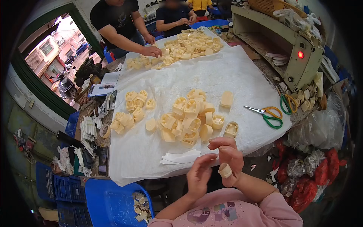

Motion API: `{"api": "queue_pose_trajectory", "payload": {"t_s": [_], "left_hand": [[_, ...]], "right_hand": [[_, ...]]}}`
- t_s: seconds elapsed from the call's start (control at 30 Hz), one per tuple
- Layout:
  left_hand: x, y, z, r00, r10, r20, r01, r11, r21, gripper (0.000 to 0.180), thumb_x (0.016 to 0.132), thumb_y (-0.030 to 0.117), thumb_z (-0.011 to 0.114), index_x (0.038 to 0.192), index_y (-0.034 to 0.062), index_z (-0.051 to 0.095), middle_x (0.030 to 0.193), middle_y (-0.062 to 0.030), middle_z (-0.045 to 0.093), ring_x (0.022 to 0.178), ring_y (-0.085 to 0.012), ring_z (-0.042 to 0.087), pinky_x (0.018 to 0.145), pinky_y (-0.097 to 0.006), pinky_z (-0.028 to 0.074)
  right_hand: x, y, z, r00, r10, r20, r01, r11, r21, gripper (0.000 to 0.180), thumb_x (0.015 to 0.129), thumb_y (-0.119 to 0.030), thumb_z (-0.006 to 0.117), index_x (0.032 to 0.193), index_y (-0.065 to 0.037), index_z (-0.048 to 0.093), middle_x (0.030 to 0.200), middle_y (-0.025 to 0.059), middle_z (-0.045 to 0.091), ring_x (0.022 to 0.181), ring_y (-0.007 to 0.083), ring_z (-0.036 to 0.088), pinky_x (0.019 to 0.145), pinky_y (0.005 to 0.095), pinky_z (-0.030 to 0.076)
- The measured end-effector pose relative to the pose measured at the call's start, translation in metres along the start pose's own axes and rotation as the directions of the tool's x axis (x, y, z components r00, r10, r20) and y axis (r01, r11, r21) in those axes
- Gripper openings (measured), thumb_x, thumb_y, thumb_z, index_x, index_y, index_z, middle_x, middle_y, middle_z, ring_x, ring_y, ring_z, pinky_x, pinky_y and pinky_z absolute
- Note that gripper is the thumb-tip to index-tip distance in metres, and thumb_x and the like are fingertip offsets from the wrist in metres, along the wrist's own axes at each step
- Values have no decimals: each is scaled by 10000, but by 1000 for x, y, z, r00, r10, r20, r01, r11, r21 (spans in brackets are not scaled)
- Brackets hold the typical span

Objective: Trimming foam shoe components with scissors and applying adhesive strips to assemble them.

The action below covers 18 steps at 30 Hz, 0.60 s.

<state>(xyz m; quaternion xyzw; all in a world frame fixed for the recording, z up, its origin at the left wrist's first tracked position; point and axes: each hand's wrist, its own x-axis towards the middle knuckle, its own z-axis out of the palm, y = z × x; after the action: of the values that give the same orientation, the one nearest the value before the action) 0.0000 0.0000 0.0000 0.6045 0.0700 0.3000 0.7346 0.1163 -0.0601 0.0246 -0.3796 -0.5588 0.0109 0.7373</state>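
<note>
My left hand [199,177] is raised at the table's near edge, fingers curved toward my right hand and nothing visible in it. Close beside it, my right hand [231,157] is bent, its fingertips pointing left. A small cream ring-like piece [225,170] rests in my right hand against the palm; its exact kind is unclear. Just beyond my fingers lies a hollow cream plastic shell [231,129] with its inside facing up. A heap of similar cream plastic shells [187,117] sits on the white sheet [166,83], near white paper strips [180,157].
Scissors [267,114] with orange and green handles lie at right, a second pair [288,103] beyond. Smaller shell groups [137,102] stand left. Across the table, a person's hand [152,51] touches a large shell pile [189,44]. A blue tub [109,200] stands below left.
</note>
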Motion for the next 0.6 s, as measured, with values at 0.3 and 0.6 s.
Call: {"api": "queue_pose_trajectory", "payload": {"t_s": [0.3,0.6], "left_hand": [[-12,2,34,993,-105,49,108,993,-56,386,838,-95,553,1209,-64,450,1171,-114,485,1117,-179,506,962,-300,413],[-1,10,44,991,-126,35,130,977,-166,409,852,-62,553,1241,-67,425,1146,-107,501,1026,-152,512,926,-290,409]], "right_hand": [[-4,-13,-3,978,-33,-207,28,999,-28,431,938,-351,450,1291,-124,354,1227,212,365,1041,280,456,932,420,367],[-4,-11,-7,973,-45,-226,35,998,-48,423,931,-356,456,1267,-113,376,1200,215,388,1026,271,453,898,408,380]]}}
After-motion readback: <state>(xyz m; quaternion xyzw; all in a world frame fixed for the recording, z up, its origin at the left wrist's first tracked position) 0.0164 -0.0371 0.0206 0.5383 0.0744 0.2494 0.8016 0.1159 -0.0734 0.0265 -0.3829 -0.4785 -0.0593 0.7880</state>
